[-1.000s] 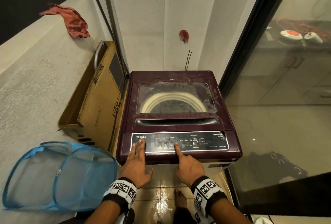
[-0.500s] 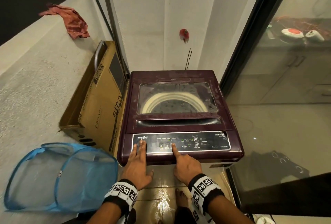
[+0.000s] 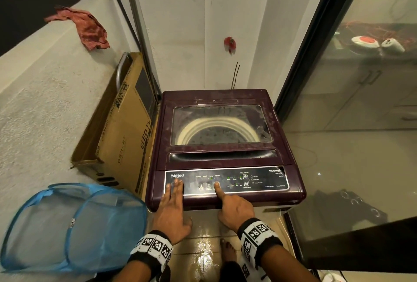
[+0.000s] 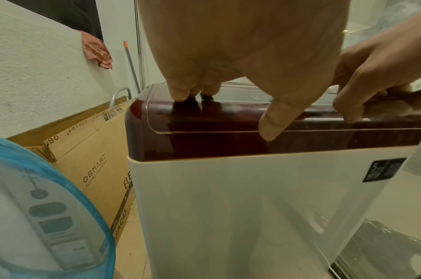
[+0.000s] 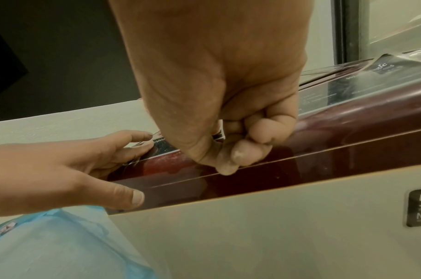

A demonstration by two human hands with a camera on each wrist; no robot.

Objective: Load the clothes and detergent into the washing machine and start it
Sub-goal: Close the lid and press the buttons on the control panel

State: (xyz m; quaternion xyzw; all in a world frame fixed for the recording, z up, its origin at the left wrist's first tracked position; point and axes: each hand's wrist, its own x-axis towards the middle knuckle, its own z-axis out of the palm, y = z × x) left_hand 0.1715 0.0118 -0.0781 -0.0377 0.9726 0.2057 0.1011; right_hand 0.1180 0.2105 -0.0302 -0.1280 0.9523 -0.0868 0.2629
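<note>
The washing machine [image 3: 225, 96] has a maroon top, and its glass lid is down over a drum with dark clothes inside. My left hand [image 3: 174, 200] lies flat on the left end of the control panel [image 3: 259, 180], fingers straight, beside the brand logo. My right hand [image 3: 232, 207] points with a straight index finger [image 3: 217, 186] that presses a panel button just right of buttons 1 and 2. In the right wrist view, the other fingers of my right hand [image 5: 216, 85] are curled under and hold nothing. Green lights glow on the panel. No detergent is in view.
A blue mesh laundry basket [image 3: 72, 225] stands on the floor at the left. A cardboard TV box [image 3: 121, 137] leans between the wall and the machine. A red cloth [image 3: 85, 26] hangs on the ledge. A glass door [image 3: 349, 123] closes off the right. The tiled floor [image 3: 203, 257] is wet under my bare foot.
My right index finger has slid a little to the left along the panel onto the third button. The left hand has stayed in place.
</note>
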